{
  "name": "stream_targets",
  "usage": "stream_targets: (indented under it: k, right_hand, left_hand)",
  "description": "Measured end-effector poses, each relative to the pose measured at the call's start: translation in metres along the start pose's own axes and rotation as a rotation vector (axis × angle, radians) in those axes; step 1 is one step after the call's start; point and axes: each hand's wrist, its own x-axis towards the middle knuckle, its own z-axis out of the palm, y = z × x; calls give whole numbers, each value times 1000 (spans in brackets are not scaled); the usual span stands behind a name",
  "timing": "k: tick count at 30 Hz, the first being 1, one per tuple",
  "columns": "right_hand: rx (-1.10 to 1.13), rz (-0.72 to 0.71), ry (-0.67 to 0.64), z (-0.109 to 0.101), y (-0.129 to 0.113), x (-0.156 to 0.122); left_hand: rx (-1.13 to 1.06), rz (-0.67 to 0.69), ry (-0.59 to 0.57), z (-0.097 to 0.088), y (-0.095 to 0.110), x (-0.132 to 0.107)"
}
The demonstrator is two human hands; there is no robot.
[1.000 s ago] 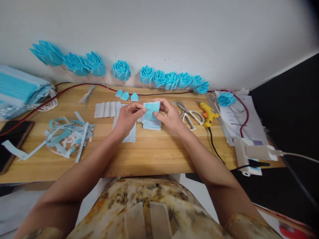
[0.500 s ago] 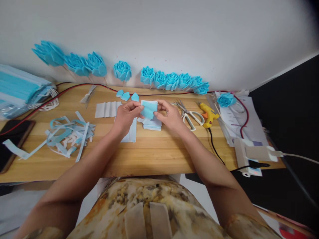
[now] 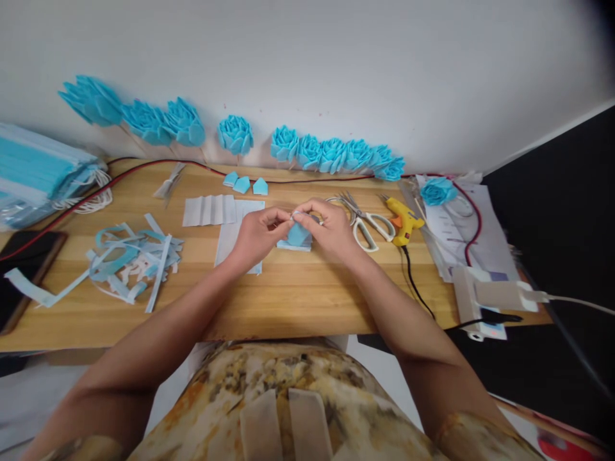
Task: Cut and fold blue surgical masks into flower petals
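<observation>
Fingers of the left hand (image 3: 257, 234) and right hand (image 3: 332, 228) meet, clamped on the top of 1 blue piece (image 3: 298, 236), which extends toward the person, nearer the right, long axis unclear.

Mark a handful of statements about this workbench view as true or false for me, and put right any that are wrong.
1. The left hand and right hand both have their fingertips at a blue piece. True.
2. The yellow glue gun lies to the left of the scissors. False: it lies to their right.
3. Three small blue cut-outs lie beyond the hands, towards the wall. True.
4. The loose strips are heaped on the white papers. False: they lie on the table's left part; a blue flower rests on the papers.
</observation>
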Motion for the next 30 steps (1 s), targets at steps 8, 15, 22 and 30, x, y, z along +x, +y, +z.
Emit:
stream_targets:
  k: [8, 15, 22, 30]
  right_hand:
    - [143, 87, 164, -13, 8, 7]
    - [183, 127, 168, -14, 13, 7]
    - [183, 132, 154, -15, 12, 7]
    - [192, 126, 163, -15, 14, 6]
  left_hand:
    - [92, -46, -47, -4, 2, 2]
    - [122, -36, -33, -4, 2, 2]
    - [138, -20, -29, -5, 3, 2]
    - [137, -21, -35, -4, 5, 2]
